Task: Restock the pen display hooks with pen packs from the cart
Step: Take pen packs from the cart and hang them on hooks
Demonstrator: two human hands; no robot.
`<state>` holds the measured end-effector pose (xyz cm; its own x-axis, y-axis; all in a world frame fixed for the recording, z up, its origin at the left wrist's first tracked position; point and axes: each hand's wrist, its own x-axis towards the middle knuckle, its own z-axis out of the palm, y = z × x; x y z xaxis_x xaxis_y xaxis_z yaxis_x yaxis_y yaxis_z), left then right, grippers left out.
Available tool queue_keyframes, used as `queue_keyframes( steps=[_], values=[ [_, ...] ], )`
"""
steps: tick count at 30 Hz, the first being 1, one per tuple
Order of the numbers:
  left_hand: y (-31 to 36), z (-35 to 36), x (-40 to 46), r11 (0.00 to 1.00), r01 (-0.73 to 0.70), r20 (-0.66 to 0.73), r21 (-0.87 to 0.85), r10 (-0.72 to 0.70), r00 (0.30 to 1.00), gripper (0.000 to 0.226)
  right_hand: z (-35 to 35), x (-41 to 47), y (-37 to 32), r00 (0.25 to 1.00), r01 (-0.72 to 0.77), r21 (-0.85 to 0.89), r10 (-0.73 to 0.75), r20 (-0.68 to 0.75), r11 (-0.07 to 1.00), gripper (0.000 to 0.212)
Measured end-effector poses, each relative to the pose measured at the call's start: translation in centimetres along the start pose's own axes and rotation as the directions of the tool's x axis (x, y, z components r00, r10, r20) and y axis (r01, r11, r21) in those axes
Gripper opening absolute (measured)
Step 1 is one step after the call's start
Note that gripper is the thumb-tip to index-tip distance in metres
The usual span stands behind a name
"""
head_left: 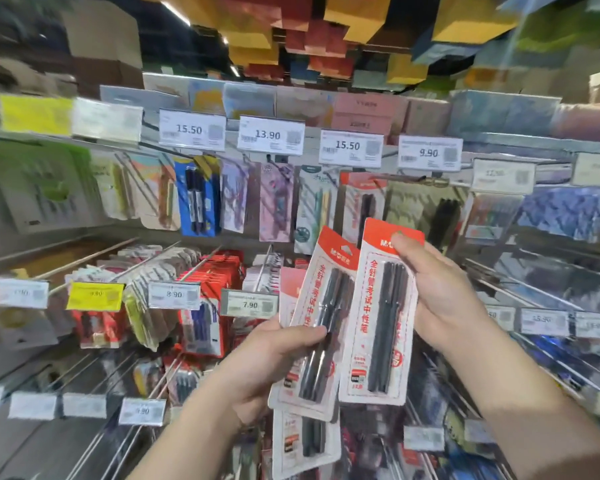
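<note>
Left hand grips a fanned stack of red-topped pen packs by the lower half, thumb across the front one. Just right, a separate pack stands upright, the right hand pinching its top edge, fingers curled behind. Both sit in front of the display hooks, price tags along the rails.

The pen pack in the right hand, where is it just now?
In the head view, right of centre, the pen pack is pinched at its red top by the right hand, beside the left hand's packs, below the 9.90 price tag.
</note>
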<state>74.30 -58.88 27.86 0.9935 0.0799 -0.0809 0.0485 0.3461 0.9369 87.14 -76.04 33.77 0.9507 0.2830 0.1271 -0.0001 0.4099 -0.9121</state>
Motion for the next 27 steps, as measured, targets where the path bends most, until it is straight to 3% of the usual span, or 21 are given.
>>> queue_keyframes(
  steps=[3, 8, 14, 22, 25, 27],
  values=[
    [0.7, -0.4, 1.2, 0.998, -0.025, -0.027, -0.053, 0.023, 0.999, 0.034, 0.0, 1.5, -1.1, 0.998, 0.063, 0.008, -0.062, -0.004, 0.998, 0.033],
    [1.6, -0.4, 2.8, 0.991, -0.048, -0.012, -0.125, 0.047, 0.999, 0.044, -0.8, 4.0, -3.2, 0.969, 0.244, -0.070, -0.246, -0.014, 0.967, 0.008],
    [2.3, -0.1, 3.8, 0.983, -0.056, 0.009, -0.175, 0.058, 0.998, 0.078, -0.6, 5.9, -4.7, 0.931, 0.351, -0.132, -0.360, -0.055, 0.927, 0.012],
    [3.6, -0.4, 5.5, 0.977, -0.083, 0.063, -0.196, 0.097, 0.993, 0.067, 0.0, 6.7, -5.4, 0.918, 0.385, -0.261, -0.395, 0.014, 0.885, 0.012],
    [4.3, -0.8, 6.2, 0.971, -0.088, 0.105, -0.224, 0.114, 0.988, 0.050, 0.3, 7.0, -5.8, 0.939, 0.332, -0.261, -0.343, 0.003, 0.906, 0.010],
    [4.6, -1.1, 6.7, 0.968, -0.091, 0.120, -0.233, 0.121, 0.985, 0.053, 0.5, 7.0, -5.9, 0.939, 0.326, -0.265, -0.344, -0.024, 0.907, 0.010]
  ],
)
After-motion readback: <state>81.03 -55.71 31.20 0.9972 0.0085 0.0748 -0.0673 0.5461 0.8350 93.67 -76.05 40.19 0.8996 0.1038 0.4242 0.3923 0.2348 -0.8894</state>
